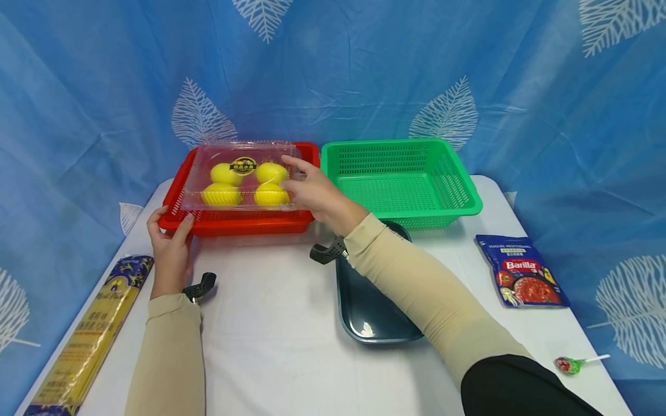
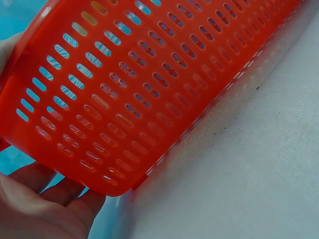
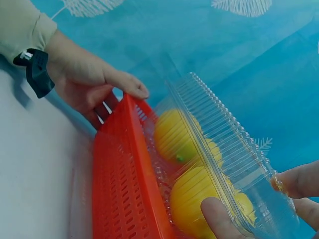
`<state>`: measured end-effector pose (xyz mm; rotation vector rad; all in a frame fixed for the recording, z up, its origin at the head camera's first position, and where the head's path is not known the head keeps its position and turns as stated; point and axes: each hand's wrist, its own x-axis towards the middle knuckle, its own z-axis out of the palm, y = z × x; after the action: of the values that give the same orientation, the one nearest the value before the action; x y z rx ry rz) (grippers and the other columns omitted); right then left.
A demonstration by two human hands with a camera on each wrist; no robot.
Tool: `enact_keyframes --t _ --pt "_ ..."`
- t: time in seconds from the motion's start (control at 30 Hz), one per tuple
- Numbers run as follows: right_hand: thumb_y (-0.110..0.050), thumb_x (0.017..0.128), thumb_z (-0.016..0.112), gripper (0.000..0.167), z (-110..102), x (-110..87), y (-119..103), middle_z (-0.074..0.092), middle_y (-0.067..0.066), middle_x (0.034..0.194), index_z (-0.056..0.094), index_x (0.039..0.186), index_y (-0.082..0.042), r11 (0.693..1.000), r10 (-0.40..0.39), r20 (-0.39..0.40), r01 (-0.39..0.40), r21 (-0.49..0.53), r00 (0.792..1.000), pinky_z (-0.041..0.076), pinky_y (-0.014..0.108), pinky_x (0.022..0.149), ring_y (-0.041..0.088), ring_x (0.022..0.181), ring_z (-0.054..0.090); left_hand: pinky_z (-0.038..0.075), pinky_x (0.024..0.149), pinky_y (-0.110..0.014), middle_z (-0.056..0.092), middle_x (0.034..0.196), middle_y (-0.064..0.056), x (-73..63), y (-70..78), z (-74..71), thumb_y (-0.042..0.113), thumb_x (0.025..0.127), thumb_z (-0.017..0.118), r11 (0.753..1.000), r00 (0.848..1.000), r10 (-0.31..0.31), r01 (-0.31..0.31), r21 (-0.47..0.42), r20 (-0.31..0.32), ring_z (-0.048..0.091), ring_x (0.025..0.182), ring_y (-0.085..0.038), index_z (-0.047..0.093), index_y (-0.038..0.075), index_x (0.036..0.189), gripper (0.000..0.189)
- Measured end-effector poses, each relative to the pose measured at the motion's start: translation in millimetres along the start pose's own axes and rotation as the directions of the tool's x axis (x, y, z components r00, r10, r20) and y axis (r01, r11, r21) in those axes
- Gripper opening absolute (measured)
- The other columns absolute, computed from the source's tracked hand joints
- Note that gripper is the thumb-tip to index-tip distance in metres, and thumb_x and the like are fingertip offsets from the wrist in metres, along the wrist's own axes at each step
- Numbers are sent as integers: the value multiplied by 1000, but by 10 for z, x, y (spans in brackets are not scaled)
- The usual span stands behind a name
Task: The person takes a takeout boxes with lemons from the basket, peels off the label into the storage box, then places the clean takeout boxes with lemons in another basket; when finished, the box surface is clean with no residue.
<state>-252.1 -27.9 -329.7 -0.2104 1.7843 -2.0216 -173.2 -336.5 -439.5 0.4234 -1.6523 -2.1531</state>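
A clear plastic box of yellow fruit [image 1: 242,179] with a dark label on its lid sits tilted in the mouth of a red basket [image 1: 244,227]. My right hand [image 1: 317,190] grips the right end of this box, thumb on the near side and fingers on the far side, as the right wrist view shows. With my left hand [image 1: 171,245] I hold the red basket's near left corner. In the left wrist view its fingers [image 2: 60,191] lie against the basket's end wall, and the right wrist view shows the thumb over the rim.
Right of the red basket stands a green basket [image 1: 452,202]. A dark tray [image 1: 369,306] lies under my right forearm. At the left edge is a pasta packet [image 1: 85,341]. A blue Barilla pouch [image 1: 522,271] and a lollipop [image 1: 569,365] lie on the right.
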Motion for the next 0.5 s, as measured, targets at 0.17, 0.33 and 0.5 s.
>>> enact_keyframes --t 0.17,0.33,0.5 --pt "0 104 65 66 -2 -81 -37 49 11 142 47 160 -30 1000 11 8 -11 -2 1000 63 44 81 17 55 38 41 112 -32 20 169 3 3 6 -4 24 97 80 1000 1000 -11 11 6 2 28 151 -21 32 34 155 76" --pt "1 103 66 66 -9 -138 -52 50 10 139 48 159 -30 1000 1 13 -1 -8 1000 63 45 80 21 62 45 41 112 -31 20 169 4 -7 23 1 26 95 82 1000 1000 -24 24 10 -2 27 151 -20 32 34 155 78" --pt "0 103 66 66 -30 -216 -82 50 10 141 49 158 -31 1000 -5 15 5 0 1000 64 46 80 24 71 51 41 112 -32 20 169 4 -7 26 1 27 95 82 1000 1000 -26 26 12 -2 27 151 -19 32 34 155 79"
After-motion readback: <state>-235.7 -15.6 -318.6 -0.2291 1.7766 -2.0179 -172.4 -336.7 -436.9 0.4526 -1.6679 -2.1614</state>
